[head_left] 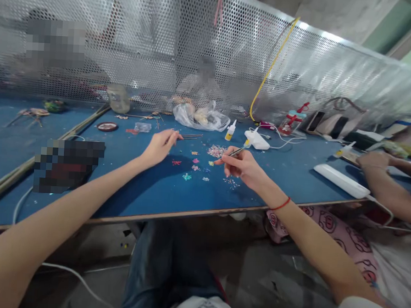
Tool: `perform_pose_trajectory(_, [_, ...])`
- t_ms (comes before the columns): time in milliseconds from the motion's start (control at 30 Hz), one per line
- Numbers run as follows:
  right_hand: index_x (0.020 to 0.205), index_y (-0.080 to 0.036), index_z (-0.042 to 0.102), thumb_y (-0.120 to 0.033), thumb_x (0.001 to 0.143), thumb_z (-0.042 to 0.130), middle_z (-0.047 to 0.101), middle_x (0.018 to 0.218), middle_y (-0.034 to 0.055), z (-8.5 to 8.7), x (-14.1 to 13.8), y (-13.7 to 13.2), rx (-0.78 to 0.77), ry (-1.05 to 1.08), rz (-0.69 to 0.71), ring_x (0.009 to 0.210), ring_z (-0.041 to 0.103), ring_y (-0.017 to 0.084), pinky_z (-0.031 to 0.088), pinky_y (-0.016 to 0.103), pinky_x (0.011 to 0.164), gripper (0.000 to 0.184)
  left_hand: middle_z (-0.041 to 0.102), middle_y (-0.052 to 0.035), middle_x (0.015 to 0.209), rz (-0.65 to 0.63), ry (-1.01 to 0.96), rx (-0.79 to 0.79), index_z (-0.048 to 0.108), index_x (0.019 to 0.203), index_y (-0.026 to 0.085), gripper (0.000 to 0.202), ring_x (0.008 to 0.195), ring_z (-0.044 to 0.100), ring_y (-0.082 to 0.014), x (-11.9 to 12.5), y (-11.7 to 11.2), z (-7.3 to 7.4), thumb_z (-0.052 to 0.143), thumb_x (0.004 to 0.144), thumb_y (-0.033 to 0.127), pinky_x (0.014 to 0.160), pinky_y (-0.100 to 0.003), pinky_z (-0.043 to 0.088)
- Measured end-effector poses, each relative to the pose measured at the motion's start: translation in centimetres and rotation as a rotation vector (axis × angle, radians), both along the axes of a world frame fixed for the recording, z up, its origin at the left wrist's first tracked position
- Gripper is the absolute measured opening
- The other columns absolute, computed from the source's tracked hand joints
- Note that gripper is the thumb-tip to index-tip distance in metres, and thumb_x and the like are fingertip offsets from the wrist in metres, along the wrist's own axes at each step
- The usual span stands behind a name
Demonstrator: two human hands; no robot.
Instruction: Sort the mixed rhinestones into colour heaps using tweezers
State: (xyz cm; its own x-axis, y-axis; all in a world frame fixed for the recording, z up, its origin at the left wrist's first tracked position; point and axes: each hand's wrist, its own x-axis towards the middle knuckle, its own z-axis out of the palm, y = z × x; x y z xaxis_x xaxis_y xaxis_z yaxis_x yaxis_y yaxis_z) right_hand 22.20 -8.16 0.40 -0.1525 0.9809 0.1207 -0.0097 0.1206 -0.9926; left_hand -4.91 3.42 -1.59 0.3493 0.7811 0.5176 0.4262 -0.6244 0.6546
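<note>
My left hand [160, 148] is closed around slim metal tweezers [193, 136], whose two thin prongs stick out to the right just above the blue table. In my right hand [242, 165] is a slender tool that looks like tweezers [236, 153], pinched between thumb and fingers and slanting down to the left. Its tip is hard to make out. Below and between the hands lie small heaps of tiny coloured pieces: red [176, 162], pink [196, 161], turquoise [187, 176] and pale ones [231, 183]. A larger pinkish-white heap [216, 150] sits just behind my right fingers.
A glue bottle [230, 131], a clear plastic bag [201, 117] and a white power strip [257, 140] stand behind. A dark, pixelated object [69, 167] lies left, near wooden strips [22, 169]. At right are a white lamp-like bar [342, 180] and a co-worker's arms [393, 182]. A perforated metal screen [156, 45] rises behind.
</note>
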Motion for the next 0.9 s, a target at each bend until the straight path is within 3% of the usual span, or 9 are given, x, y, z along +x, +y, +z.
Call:
perform_pose_trajectory(100, [0.076,-0.019,0.059,-0.049,0.069,0.090,0.080,0.078,0.0078,0.1,-0.4,1.6,0.024,0.003,0.020,0.039,0.055,0.008,0.031,0.023,0.034,0.043,0.060,-0.0020,0.059,-0.150,-0.016,-0.090,0.076,0.085,0.017,0.059,0.053,0.051,-0.0131,2.6,-2.0,-0.3,0.034,0.103,0.055,0.059,-0.026,0.045])
perform_pose_trajectory(200, [0.073,-0.019,0.059,-0.050,0.073,0.088,0.081,0.082,0.0082,-0.4,-0.8,3.0,0.048,0.018,0.046,0.038,0.052,0.006,0.034,0.022,0.035,0.042,0.067,-0.0029,0.068,-0.272,-0.065,-0.167,0.077,0.099,0.018,0.059,0.051,0.052,-0.0114,4.3,-3.5,-0.5,0.038,0.100,0.062,0.051,-0.024,0.043])
perform_pose_trajectory(300, [0.073,-0.019,0.060,-0.052,0.075,0.087,0.082,0.088,0.0080,-1.0,-1.1,3.8,0.074,0.030,0.060,0.039,0.052,0.005,0.038,0.022,0.036,0.043,0.074,-0.0065,0.082,-0.351,-0.106,-0.222,0.076,0.107,0.017,0.047,0.059,0.060,-0.0118,4.7,-4.3,-0.6,0.052,0.096,0.056,0.054,-0.023,0.048])
perform_pose_trajectory(467, [0.074,-0.020,0.060,-0.055,0.073,0.087,0.082,0.086,0.0062,-1.4,-1.3,4.1,0.095,0.031,0.020,0.038,0.051,0.005,0.038,0.022,0.035,0.045,0.078,-0.0078,0.090,-0.400,-0.148,-0.265,0.078,0.110,0.016,0.035,0.066,0.063,-0.0113,4.6,-4.7,-0.4,0.057,0.094,0.039,0.061,-0.022,0.055])
perform_pose_trajectory(633, [0.075,-0.021,0.056,-0.058,0.072,0.087,0.078,0.073,0.0033,-1.6,-1.5,4.0,0.110,0.001,0.014,0.036,0.050,0.006,0.036,0.023,0.036,0.048,0.079,-0.0076,0.086,-0.386,-0.163,-0.278,0.079,0.100,0.015,0.028,0.065,0.064,-0.0113,4.7,-4.6,-0.5,0.059,0.091,0.032,0.064,-0.022,0.057])
perform_pose_trajectory(767, [0.076,-0.022,0.056,-0.058,0.077,0.084,0.066,0.052,-0.0027,-1.9,-1.6,3.8,0.173,-0.043,0.000,0.037,0.053,0.009,0.037,0.022,0.038,0.046,0.079,-0.0071,0.085,-0.367,-0.150,-0.278,0.080,0.097,0.015,0.028,0.065,0.065,-0.0117,4.8,-4.7,-0.7,0.058,0.091,0.031,0.064,-0.023,0.058])
perform_pose_trajectory(900, [0.077,-0.022,0.055,-0.059,0.077,0.084,0.073,0.061,0.0003,-2.0,-1.7,3.5,0.197,-0.063,-0.032,0.037,0.053,0.009,0.038,0.023,0.038,0.047,0.080,-0.0061,0.087,-0.341,-0.126,-0.263,0.080,0.104,0.016,0.032,0.066,0.067,-0.0122,4.8,-4.8,-0.7,0.055,0.093,0.032,0.064,-0.023,0.058])
